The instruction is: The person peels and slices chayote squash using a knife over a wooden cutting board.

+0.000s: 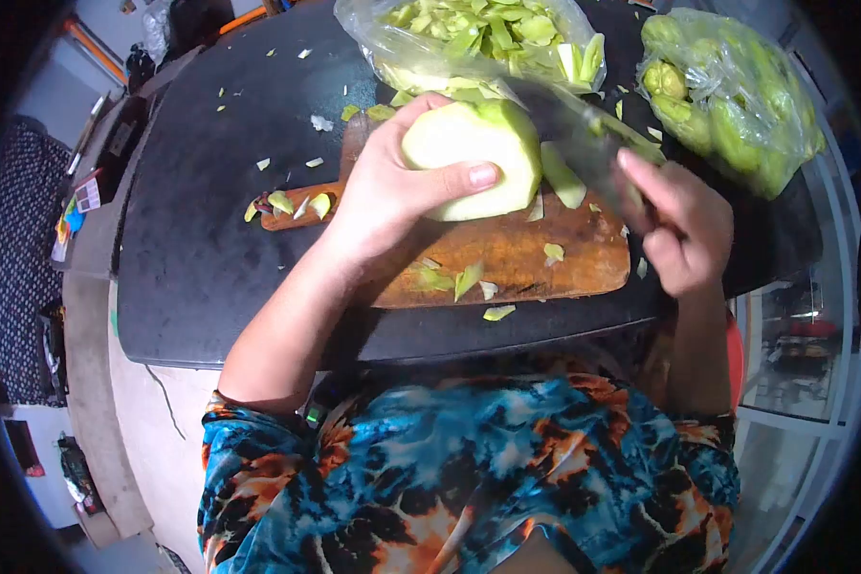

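Observation:
My left hand is wrapped round a large, pale green peeled fruit or vegetable, its thumb pressed on the near face. A strip of greener skin shows along its top; I cannot tell the exact kind. My right hand grips a knife, whose dark blade is smeared by motion just right of the fruit. Both hands are above a wooden cutting board with a handle at the left. Scraps of peel lie on the board.
Behind the fruit, a clear plastic bag holds pale green slices. Another plastic bag of whole green produce stands at the right. Bits of peel dot the black table. Its near edge runs close to my body.

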`<state>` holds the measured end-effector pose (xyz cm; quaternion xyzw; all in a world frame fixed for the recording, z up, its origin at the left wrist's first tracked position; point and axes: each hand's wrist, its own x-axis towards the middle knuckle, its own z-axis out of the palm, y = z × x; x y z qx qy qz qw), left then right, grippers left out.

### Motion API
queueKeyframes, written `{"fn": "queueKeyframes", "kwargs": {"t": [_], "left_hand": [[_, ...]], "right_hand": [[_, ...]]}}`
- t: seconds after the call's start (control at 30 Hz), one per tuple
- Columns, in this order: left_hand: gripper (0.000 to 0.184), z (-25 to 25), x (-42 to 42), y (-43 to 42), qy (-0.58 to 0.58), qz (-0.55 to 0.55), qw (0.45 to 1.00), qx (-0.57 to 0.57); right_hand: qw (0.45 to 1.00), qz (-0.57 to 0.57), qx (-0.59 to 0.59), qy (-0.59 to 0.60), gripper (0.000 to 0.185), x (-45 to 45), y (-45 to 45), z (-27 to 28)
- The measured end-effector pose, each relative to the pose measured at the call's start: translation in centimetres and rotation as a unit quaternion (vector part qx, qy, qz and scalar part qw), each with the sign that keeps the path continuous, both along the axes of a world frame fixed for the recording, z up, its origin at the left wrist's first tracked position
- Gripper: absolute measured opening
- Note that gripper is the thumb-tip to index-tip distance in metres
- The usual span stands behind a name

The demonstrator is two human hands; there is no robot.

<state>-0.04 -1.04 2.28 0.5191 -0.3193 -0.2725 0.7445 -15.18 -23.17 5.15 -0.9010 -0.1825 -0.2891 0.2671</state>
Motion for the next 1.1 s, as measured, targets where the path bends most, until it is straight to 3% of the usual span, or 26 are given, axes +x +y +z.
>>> {"fn": "queueKeyframes", "kwargs": {"t": [0.07, 0.1, 0.17, 0.3, 0.43, 0.5, 0.57, 0.63, 0.73, 0.87, 0.9, 1.0, 1.03, 1.1], "left_hand": [[0.04, 0.2, 0.2, -0.1, -0.022, -0.002, 0.999, 0.035], [0.039, 0.0, 0.4, 0.0, 0.018, -0.004, 1.0, -0.02], [0.038, -0.5, 0.4, -0.2, 0.024, -0.005, 1.0, 0.001], [0.039, 0.0, 0.1, -0.2, 0.024, -0.011, 1.0, 0.008], [0.043, -0.3, 0.7, 0.1, -0.042, -0.033, 0.998, -0.013], [0.042, 0.2, 0.4, 0.2, 0.034, -0.046, 0.998, -0.014], [0.041, 0.2, 0.6, 0.4, -0.048, -0.058, 0.997, 0.022], [0.042, 0.3, 0.1, 0.2, -0.044, -0.081, 0.995, 0.028], [0.044, 0.3, -0.3, -0.2, -0.079, -0.023, 0.993, 0.085], [0.049, -1.1, 0.0, -0.8, -0.221, 0.084, 0.963, 0.133], [0.045, -1.1, -0.2, -0.8, -0.213, 0.11, 0.962, 0.133], [0.03, -1.6, -0.4, -0.7, -0.35, 0.203, 0.909, 0.098], [0.025, -2.1, -0.5, -0.6, -0.231, 0.16, 0.958, 0.063], [0.024, -2.6, -0.6, -0.4, -0.226, 0.149, 0.961, 0.06]], "right_hand": [[0.996, 0.061, -0.067, -0.022, 0.046, 0.2, 0.8, 1.0], [0.99, 0.091, -0.1, -0.032, 0.047, 0.3, 1.1, 1.3], [0.983, 0.12, -0.115, -0.079, 0.061, 0.5, 1.5, 0.5], [0.98, 0.132, -0.118, -0.09, 0.058, 0.8, 1.8, 0.7], [0.989, 0.061, -0.132, -0.032, 0.054, 0.8, 1.1, 1.0], [0.995, 0.009, -0.099, 0.013, 0.048, 0.9, 0.4, 0.7], [0.994, -0.09, -0.064, -0.014, 0.041, 1.8, -0.1, -1.1], [0.995, -0.081, 0.003, -0.05, 0.039, 3.0, -2.1, -2.8], [0.998, -0.062, -0.003, -0.033, 0.04, 1.7, -1.6, -2.0], [0.998, -0.05, 0.032, -0.022, 0.044, 0.0, 2.8, -0.3], [0.998, -0.057, 0.021, -0.021, 0.045, -0.2, 3.7, -0.4], [0.997, -0.059, -0.039, 0.025, 0.045, -0.7, 6.3, -0.5], [0.995, -0.055, -0.064, 0.046, 0.045, -0.8, 7.2, -0.5], [0.997, -0.054, -0.05, 0.018, 0.048, -0.1, 8.8, -0.9]]}}
